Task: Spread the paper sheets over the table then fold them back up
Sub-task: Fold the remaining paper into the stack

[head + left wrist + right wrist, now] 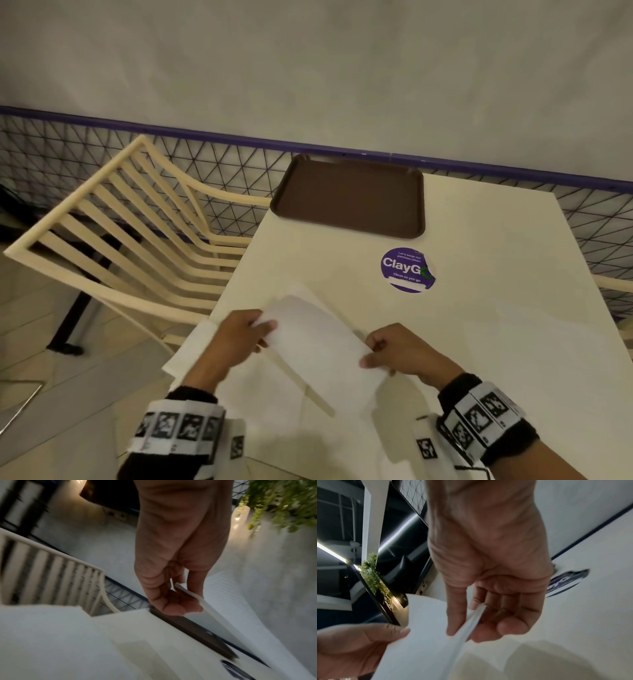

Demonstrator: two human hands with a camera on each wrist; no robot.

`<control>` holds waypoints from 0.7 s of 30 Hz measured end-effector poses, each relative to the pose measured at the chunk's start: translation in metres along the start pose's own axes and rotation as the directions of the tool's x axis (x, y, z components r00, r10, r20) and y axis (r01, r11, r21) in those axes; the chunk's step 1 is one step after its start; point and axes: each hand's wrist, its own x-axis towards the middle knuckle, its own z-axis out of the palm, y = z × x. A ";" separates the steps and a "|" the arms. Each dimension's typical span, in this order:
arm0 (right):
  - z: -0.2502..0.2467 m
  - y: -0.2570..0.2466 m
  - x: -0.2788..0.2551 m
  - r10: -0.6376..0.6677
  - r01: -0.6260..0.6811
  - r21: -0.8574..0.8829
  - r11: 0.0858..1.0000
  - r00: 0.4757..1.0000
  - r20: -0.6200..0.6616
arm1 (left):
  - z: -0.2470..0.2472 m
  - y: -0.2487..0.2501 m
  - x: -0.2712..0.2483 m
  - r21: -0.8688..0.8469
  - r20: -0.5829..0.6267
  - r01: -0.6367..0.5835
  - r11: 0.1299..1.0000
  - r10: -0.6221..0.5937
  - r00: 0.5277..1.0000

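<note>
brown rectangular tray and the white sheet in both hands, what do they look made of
Brown rectangular tray: probably moulded plastic, matte; rounded corners, raised rim, even colour.
White sheet: paper, matte and thin; it bows between the left hand and right hand pinching its ends.

— What do we have on the table (pixel 496 342)?
— A tray (pixel 349 197) at its far edge and a sticker (pixel 407 269) just nearer. Nearest us, a paper sheet (pixel 318 339) is held above other sheets (pixel 260 394) lying flat.
— And to our left?
— A chair (pixel 130 222) beside the table, a mesh fence (pixel 222 164) behind it.
</note>
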 end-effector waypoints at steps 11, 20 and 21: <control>0.097 -0.070 0.055 0.023 -0.024 0.015 1.000 0.997 0.079 | -0.092 -0.095 0.007 0.195 -0.192 0.315 0.929 -0.279 0.941; 0.121 -0.061 0.062 0.026 -0.027 -0.039 0.999 0.999 -0.027 | -0.095 -0.118 0.007 0.192 -0.166 0.340 0.920 -0.311 0.936; 0.121 -0.062 0.061 0.015 -0.018 -0.053 0.998 0.999 -0.043 | -0.095 -0.118 0.005 0.180 -0.156 0.340 0.923 -0.314 0.936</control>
